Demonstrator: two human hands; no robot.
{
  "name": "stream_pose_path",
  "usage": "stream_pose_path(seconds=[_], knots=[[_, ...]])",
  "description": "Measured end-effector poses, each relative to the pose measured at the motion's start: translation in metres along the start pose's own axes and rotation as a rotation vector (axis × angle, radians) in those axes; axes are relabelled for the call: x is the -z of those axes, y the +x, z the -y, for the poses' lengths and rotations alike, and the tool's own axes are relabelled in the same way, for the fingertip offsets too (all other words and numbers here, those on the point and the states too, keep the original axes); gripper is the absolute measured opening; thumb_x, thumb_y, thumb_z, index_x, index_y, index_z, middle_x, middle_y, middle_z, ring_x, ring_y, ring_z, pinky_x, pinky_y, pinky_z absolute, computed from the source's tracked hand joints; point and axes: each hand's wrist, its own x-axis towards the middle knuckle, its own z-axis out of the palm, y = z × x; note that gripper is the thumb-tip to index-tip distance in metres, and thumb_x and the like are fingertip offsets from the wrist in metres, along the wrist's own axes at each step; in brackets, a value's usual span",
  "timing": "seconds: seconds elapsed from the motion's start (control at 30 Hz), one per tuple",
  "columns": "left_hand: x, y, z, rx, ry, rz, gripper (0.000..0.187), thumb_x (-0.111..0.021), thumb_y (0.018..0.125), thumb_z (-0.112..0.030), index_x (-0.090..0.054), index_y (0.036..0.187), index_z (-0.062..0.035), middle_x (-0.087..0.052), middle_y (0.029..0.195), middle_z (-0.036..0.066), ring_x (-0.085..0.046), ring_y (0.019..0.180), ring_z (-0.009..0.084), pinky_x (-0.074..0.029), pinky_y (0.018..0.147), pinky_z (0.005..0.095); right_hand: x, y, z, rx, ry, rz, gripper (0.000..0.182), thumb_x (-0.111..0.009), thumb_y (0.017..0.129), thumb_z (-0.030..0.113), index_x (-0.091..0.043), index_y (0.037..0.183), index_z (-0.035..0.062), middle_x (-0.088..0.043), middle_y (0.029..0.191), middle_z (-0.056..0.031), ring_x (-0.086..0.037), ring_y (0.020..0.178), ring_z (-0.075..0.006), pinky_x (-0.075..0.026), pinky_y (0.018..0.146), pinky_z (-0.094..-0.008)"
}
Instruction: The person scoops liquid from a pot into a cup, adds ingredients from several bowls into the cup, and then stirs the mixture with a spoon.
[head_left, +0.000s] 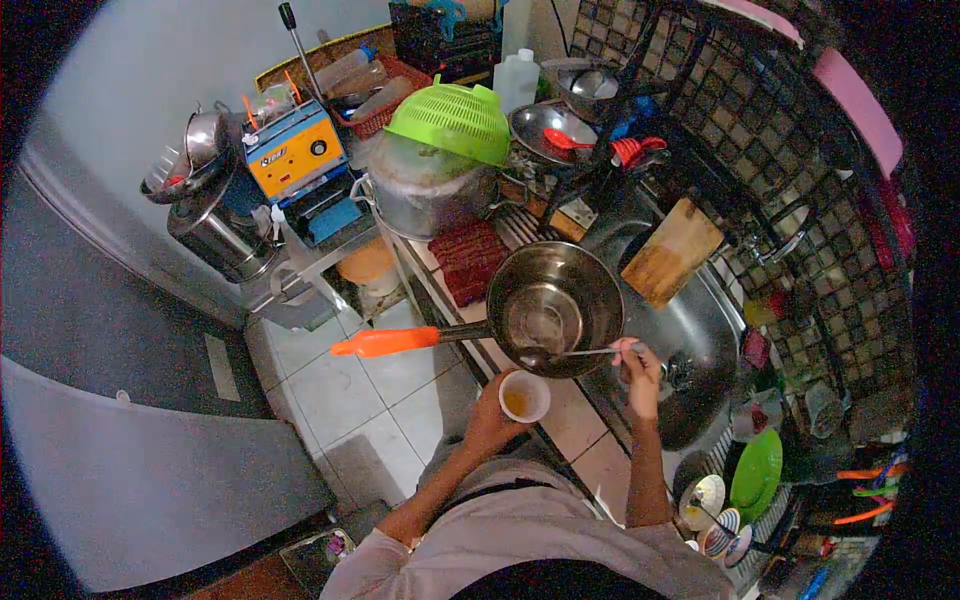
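My left hand [491, 418] is wrapped round a small white cup [534, 386] with some yellowish liquid at its bottom. My right hand [640, 374] grips the thin handle of a metal spoon [588, 352], whose bowl end dips inside a deep metal saucepan [602, 283] near its front wall. The cup is held just in front of the pan's rim. An orange sleeve [385, 342] covers the pan's long handle, which points left past the counter edge. Behind the handle lies a dark red cloth [467, 262].
A steel sink [690, 330] lies to the right, with a wooden cutting board [673, 252] across it. A large pot [420, 195] topped by a green colander [450, 120] stands at the back. Dishes and a green plate [756, 473] sit at the lower right.
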Motion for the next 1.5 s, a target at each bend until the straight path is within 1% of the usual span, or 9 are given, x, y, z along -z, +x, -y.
stream_pose_path(seconds=[0.13,0.37,0.57,0.87,1.07,1.13,1.23,1.43,1.5], knots=[[0.003,0.000,-0.005,-0.024,0.017,-0.011,0.071,-0.076,0.055,-0.019,-0.041,0.115,-0.0046,-0.049,0.110,0.015,-0.047,0.103,0.0309,-0.038,0.088,0.0376,0.005,-0.002,0.000,-0.196,0.161,-0.081,0.017,-0.052,0.084,0.021,-0.058,0.082,0.0050,-0.050,0.061,0.0014,-0.035,0.045,-0.0025,-0.023,0.040,-0.0169],[0.012,0.005,-0.008,0.035,-0.022,0.045,0.070,-0.075,0.055,-0.015,-0.041,0.115,-0.0039,-0.049,0.111,0.015,-0.047,0.104,0.0302,-0.039,0.088,0.0368,0.008,-0.013,0.022,-0.280,0.349,-0.192,0.017,-0.051,0.085,0.021,-0.054,0.083,0.0050,-0.050,0.061,0.0004,-0.037,0.045,-0.0038,-0.023,0.040,-0.0171],[0.021,0.008,-0.025,0.016,-0.048,0.069,0.070,-0.075,0.058,-0.019,-0.039,0.117,-0.0044,-0.050,0.109,0.013,-0.049,0.103,0.0269,-0.040,0.088,0.0352,0.014,-0.024,0.037,-0.129,0.106,0.058,0.020,-0.053,0.083,0.023,-0.054,0.079,0.0037,-0.050,0.062,0.0003,-0.040,0.049,-0.0057,-0.028,0.045,-0.0179],[0.017,0.005,-0.006,0.020,-0.042,0.095,0.072,-0.075,0.061,-0.022,-0.037,0.119,-0.0048,-0.050,0.111,0.011,-0.048,0.105,0.0235,-0.039,0.089,0.0328,0.016,-0.014,0.033,-0.054,0.066,-0.161,0.018,-0.050,0.086,0.022,-0.057,0.082,0.0056,-0.050,0.064,0.0016,-0.035,0.049,-0.0035,-0.024,0.045,-0.0183],[0.012,0.000,-0.016,0.104,-0.038,0.020,0.077,-0.077,0.051,-0.012,-0.039,0.118,-0.0056,-0.049,0.111,0.014,-0.048,0.104,0.0298,-0.040,0.087,0.0365,0.004,0.008,-0.019,0.256,-0.111,-0.015,0.018,-0.051,0.085,0.020,-0.058,0.082,0.0041,-0.051,0.063,0.0027,-0.032,0.048,-0.0012,-0.021,0.043,-0.0186],[0.011,0.002,-0.016,0.110,-0.019,0.009,0.078,-0.077,0.051,-0.012,-0.038,0.118,-0.0056,-0.049,0.112,0.014,-0.048,0.104,0.0298,-0.040,0.087,0.0368,0.005,0.006,-0.013,-0.005,0.132,0.033,0.018,-0.051,0.085,0.020,-0.058,0.082,0.0041,-0.052,0.062,0.0016,-0.033,0.044,-0.0020,-0.022,0.041,-0.0190],[0.003,-0.003,-0.010,0.113,-0.020,-0.028,0.074,-0.076,0.054,-0.013,-0.040,0.117,-0.0052,-0.050,0.111,0.014,-0.049,0.104,0.0291,-0.040,0.087,0.0370,0.008,0.005,-0.006,-0.239,0.109,-0.079,0.017,-0.052,0.085,0.020,-0.058,0.082,0.0048,-0.051,0.060,0.0010,-0.034,0.041,-0.0027,-0.021,0.038,-0.0190],[-0.003,-0.004,-0.017,0.027,0.108,-0.097,0.066,-0.074,0.057,-0.013,-0.042,0.115,-0.0038,-0.049,0.111,0.013,-0.049,0.103,0.0277,-0.039,0.087,0.0353,0.020,0.000,0.002,-0.236,0.368,-0.055,0.015,-0.052,0.082,0.019,-0.057,0.082,0.0043,-0.052,0.064,-0.0008,-0.037,0.048,-0.0044,-0.025,0.043,-0.0181],[-0.003,-0.003,-0.026,0.061,0.014,-0.140,0.066,-0.078,0.057,-0.023,-0.046,0.110,-0.0027,-0.055,0.105,0.012,-0.054,0.097,0.0233,-0.044,0.083,0.0327,0.021,-0.003,0.015,-0.214,0.365,-0.037,0.016,-0.052,0.082,0.019,-0.057,0.082,0.0040,-0.052,0.065,-0.0013,-0.037,0.049,-0.0046,-0.026,0.043,-0.0184]])
